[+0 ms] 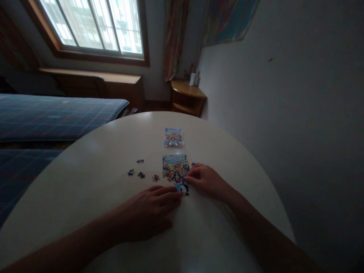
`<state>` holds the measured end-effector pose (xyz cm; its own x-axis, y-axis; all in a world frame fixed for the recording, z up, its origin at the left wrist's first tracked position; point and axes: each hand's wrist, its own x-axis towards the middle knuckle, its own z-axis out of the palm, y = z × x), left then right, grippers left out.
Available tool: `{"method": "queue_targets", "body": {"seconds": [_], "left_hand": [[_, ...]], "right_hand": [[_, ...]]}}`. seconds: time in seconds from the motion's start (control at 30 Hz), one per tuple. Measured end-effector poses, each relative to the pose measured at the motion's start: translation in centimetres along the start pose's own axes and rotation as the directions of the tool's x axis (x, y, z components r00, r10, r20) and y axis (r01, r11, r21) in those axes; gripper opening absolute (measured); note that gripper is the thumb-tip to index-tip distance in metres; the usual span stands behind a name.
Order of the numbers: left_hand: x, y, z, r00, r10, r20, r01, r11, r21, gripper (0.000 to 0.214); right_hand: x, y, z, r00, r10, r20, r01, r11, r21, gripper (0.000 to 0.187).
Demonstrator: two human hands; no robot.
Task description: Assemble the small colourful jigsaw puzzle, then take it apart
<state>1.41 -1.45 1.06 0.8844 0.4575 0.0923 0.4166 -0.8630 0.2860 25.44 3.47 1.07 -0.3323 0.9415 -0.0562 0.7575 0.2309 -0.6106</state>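
Observation:
A partly assembled jigsaw puzzle (174, 163) with a colourful printed picture and pale lettering lies on the round white table (113, 148). Its lower left part is open, with bare table showing there. My left hand (155, 208) lies flat, fingers stretched out, their tips resting on the puzzle's lower edge. At the right edge, thumb and fingers of my right hand (203, 179) are pinched together on a puzzle piece, mostly covered by the fingertips. Several loose puzzle pieces (141, 175) lie left of the puzzle. Another loose piece (193, 164) is partly hidden behind my right hand.
Beyond the puzzle lies a small printed picture sheet (173, 137) with a similar design. A bed with a blue plaid cover (57, 113) stands to the left. A wooden corner shelf (187, 91) is past the table's far edge, and a wall (284, 113) runs along the right.

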Motion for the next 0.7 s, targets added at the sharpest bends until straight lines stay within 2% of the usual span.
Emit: {"method": "queue_targets", "body": {"seconds": [0.23,0.43,0.7], "left_hand": [[-0.16,-0.06,0.1,1.0,-0.009,0.015,0.009,1.0,-0.005,0.049],[-0.15,-0.1,0.2,1.0,-0.006,-0.015,0.005,0.999,-0.043,0.048],[-0.13,-0.15,0.11,1.0,0.0,-0.001,0.0,1.0,-0.03,0.05]], "right_hand": [[0.0,0.09,-0.02,1.0,-0.015,-0.004,0.015,1.0,-0.004,0.027],[-0.17,0.01,0.08,1.0,0.004,-0.029,-0.004,1.0,0.02,0.015],[-0.25,-0.16,0.09,0.999,0.02,-0.043,-0.019,1.0,0.021,0.012]]}}
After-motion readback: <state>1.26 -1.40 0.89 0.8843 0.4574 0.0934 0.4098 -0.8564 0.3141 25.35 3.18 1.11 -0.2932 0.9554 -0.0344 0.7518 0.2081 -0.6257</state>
